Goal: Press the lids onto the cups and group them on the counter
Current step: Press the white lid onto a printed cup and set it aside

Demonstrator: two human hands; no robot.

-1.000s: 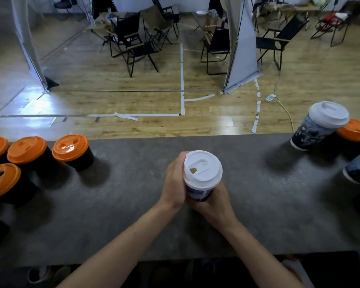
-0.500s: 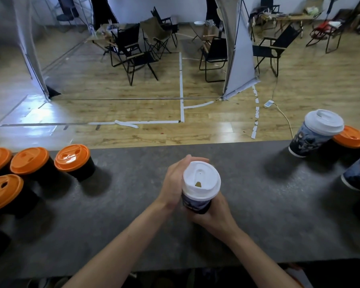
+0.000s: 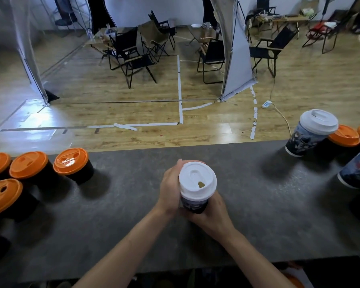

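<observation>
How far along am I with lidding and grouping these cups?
Done: orange-lidded cups stand grouped at left; the printed cup at right is lidded. In hand: left hand and right hand grip the centre cup, white lid on. Left: probably setting it beside that printed cup.

White-lidded cup (image 3: 193, 202) gripped between left hand (image 3: 169, 189) and right hand (image 3: 211, 215) above grey counter (image 3: 258, 215), orange-lidded cups (image 3: 71, 163) at left.

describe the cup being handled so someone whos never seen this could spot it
On the long grey counter, go to the middle. A dark printed cup with a white lid is gripped by the left hand and the right hand. It is the only cup being held; the orange-lidded cups at left and the white-lidded cup at right stand alone.
</observation>
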